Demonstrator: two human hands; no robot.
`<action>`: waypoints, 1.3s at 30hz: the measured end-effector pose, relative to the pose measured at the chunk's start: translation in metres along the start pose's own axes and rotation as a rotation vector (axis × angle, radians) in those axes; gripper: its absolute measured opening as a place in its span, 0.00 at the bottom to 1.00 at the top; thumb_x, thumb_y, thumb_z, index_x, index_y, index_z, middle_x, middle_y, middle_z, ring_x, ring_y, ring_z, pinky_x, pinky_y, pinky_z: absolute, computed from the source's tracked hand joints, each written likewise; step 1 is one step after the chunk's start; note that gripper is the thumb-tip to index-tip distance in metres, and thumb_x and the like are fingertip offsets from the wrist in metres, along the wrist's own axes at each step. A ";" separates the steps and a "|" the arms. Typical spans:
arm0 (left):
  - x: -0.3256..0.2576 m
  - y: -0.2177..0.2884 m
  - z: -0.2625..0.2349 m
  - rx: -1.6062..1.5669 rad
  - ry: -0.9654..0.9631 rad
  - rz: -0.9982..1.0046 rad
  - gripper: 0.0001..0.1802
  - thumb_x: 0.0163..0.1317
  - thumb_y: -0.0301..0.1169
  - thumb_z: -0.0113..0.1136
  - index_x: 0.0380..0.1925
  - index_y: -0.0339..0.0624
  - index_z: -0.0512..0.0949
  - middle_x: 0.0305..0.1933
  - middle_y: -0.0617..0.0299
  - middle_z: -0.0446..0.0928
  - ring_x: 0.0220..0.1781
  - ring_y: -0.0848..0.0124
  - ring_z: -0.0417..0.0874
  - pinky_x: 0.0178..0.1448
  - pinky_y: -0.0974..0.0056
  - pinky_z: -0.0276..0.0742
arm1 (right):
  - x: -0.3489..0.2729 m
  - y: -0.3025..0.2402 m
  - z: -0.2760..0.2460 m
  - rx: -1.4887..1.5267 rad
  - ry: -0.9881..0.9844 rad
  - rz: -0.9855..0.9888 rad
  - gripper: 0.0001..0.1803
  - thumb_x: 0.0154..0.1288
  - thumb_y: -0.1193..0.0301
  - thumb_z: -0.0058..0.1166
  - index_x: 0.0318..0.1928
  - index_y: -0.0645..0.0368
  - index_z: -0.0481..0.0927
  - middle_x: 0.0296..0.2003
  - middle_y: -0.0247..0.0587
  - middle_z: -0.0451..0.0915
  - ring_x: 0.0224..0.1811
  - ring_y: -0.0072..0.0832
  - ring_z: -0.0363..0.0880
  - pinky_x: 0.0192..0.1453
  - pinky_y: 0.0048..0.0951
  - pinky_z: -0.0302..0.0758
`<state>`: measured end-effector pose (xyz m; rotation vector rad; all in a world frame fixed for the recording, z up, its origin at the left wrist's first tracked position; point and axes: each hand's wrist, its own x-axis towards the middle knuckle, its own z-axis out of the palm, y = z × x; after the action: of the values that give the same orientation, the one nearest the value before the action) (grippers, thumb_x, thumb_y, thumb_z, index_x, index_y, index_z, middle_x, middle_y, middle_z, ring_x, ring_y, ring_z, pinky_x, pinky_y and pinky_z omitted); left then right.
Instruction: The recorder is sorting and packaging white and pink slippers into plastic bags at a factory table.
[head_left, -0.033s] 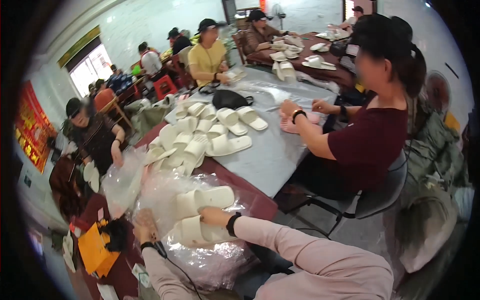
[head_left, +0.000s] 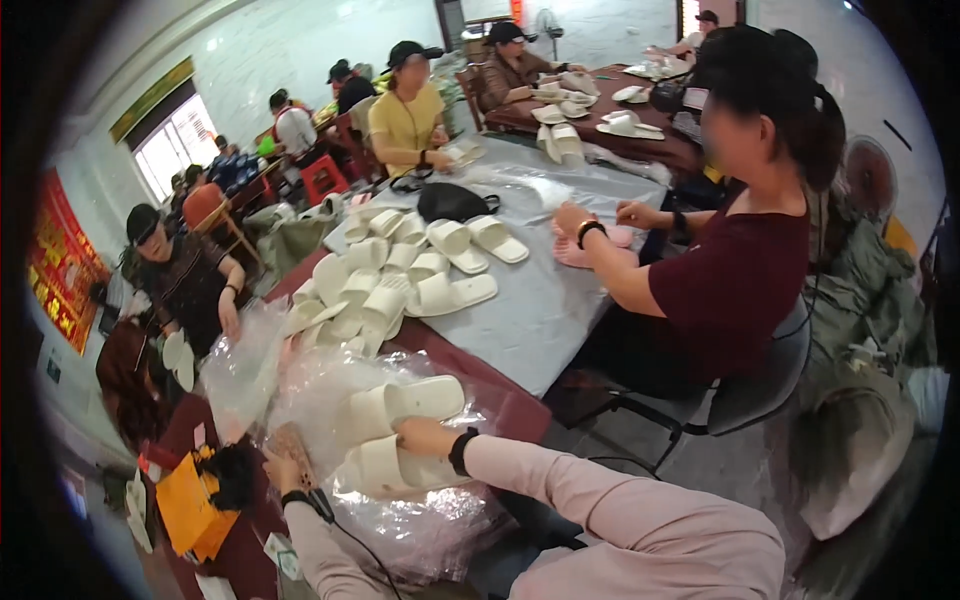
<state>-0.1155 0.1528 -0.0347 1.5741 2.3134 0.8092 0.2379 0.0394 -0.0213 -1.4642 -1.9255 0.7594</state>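
Two cream slippers lie side by side on clear plastic near me: the far slipper (head_left: 418, 398) and the near slipper (head_left: 385, 468). Their broad straps are on the left side. My right hand (head_left: 428, 437) reaches in from the right, its fingers closed at the inner edge of the near slipper, beside its strap. My left hand (head_left: 287, 462) is at the left edge of the crinkled clear plastic (head_left: 440, 535). Its fingers look apart, though blurred, and no held thing shows in it. A dark cable runs down from my left wrist.
A heap of cream slippers (head_left: 365, 290) covers the table corner ahead, beside a black bag (head_left: 455, 201). At right a seated person (head_left: 735, 260) handles pink foot forms (head_left: 580, 248). Another person (head_left: 190, 270) bends at left. Orange paper (head_left: 192, 500) lies near my left arm.
The whole view has shifted very slightly. Both my hands and the two slippers stay in place.
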 end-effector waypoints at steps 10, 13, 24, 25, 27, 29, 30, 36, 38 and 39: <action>-0.199 0.084 -0.056 0.462 -0.231 0.482 0.14 0.57 0.35 0.55 0.39 0.38 0.79 0.40 0.44 0.79 0.42 0.47 0.80 0.47 0.49 0.75 | 0.005 0.004 0.010 -0.007 -0.001 -0.056 0.12 0.55 0.68 0.52 0.37 0.61 0.77 0.37 0.54 0.79 0.42 0.52 0.77 0.46 0.48 0.72; -0.282 0.106 -0.074 0.554 -0.375 0.526 0.14 0.57 0.41 0.57 0.30 0.40 0.79 0.33 0.49 0.80 0.39 0.53 0.81 0.42 0.50 0.74 | 0.005 0.004 0.003 -0.032 -0.015 -0.050 0.11 0.54 0.69 0.52 0.37 0.61 0.77 0.38 0.55 0.78 0.43 0.52 0.76 0.47 0.48 0.72; -0.346 0.092 -0.037 0.354 -0.122 0.564 0.29 0.60 0.49 0.56 0.62 0.65 0.68 0.63 0.38 0.64 0.64 0.40 0.63 0.66 0.41 0.56 | -0.041 -0.038 -0.098 -0.010 0.520 -0.322 0.12 0.39 0.81 0.50 0.28 0.60 0.81 0.35 0.46 0.75 0.39 0.48 0.69 0.39 0.43 0.65; -0.345 0.091 -0.035 0.351 -0.050 0.620 0.28 0.60 0.49 0.56 0.62 0.66 0.68 0.64 0.41 0.64 0.65 0.41 0.62 0.66 0.38 0.54 | -0.056 -0.043 -0.113 0.091 0.541 -0.368 0.15 0.38 0.82 0.51 0.31 0.58 0.82 0.34 0.45 0.74 0.38 0.45 0.68 0.38 0.41 0.63; -0.344 0.088 -0.035 0.405 -0.035 0.669 0.27 0.60 0.49 0.55 0.61 0.65 0.69 0.65 0.42 0.63 0.67 0.42 0.60 0.67 0.36 0.50 | -0.095 -0.037 -0.134 0.190 0.504 -0.313 0.18 0.44 0.84 0.52 0.39 0.62 0.83 0.43 0.49 0.72 0.47 0.42 0.71 0.51 0.37 0.68; -0.345 0.085 -0.033 0.449 -0.018 0.733 0.26 0.60 0.49 0.55 0.60 0.65 0.70 0.66 0.43 0.62 0.68 0.42 0.59 0.68 0.34 0.47 | -0.136 -0.028 -0.153 0.660 0.305 -0.091 0.16 0.56 0.78 0.59 0.47 0.62 0.81 0.54 0.41 0.71 0.59 0.30 0.69 0.61 0.28 0.66; -0.347 0.085 -0.034 0.410 -0.073 0.698 0.26 0.60 0.49 0.56 0.59 0.63 0.71 0.66 0.43 0.62 0.68 0.43 0.58 0.68 0.34 0.45 | -0.155 -0.027 -0.166 0.715 0.216 -0.027 0.15 0.57 0.79 0.59 0.47 0.63 0.81 0.54 0.39 0.74 0.55 0.27 0.73 0.59 0.28 0.68; -0.340 0.098 -0.042 0.268 -0.229 0.665 0.27 0.57 0.49 0.58 0.57 0.57 0.73 0.66 0.44 0.62 0.66 0.45 0.61 0.68 0.38 0.51 | -0.222 -0.016 -0.182 0.691 -0.031 0.051 0.15 0.53 0.78 0.63 0.44 0.60 0.83 0.50 0.37 0.77 0.50 0.26 0.76 0.54 0.28 0.73; -0.335 0.096 -0.039 0.249 -0.251 0.669 0.28 0.56 0.50 0.59 0.56 0.55 0.74 0.65 0.45 0.63 0.65 0.44 0.63 0.67 0.40 0.54 | -0.229 -0.012 -0.177 0.577 -0.075 -0.029 0.17 0.52 0.77 0.65 0.45 0.58 0.83 0.50 0.38 0.76 0.53 0.27 0.74 0.55 0.28 0.70; -0.332 0.092 -0.034 0.225 -0.245 0.691 0.25 0.57 0.46 0.59 0.54 0.52 0.75 0.64 0.44 0.65 0.63 0.44 0.64 0.66 0.42 0.57 | -0.231 -0.011 -0.174 0.530 -0.091 -0.030 0.18 0.51 0.76 0.65 0.46 0.58 0.83 0.49 0.39 0.76 0.53 0.28 0.73 0.56 0.28 0.69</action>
<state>0.0726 -0.1348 0.0060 2.4673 1.7303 0.4377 0.4108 -0.1717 0.0744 -1.0842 -1.6302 1.2268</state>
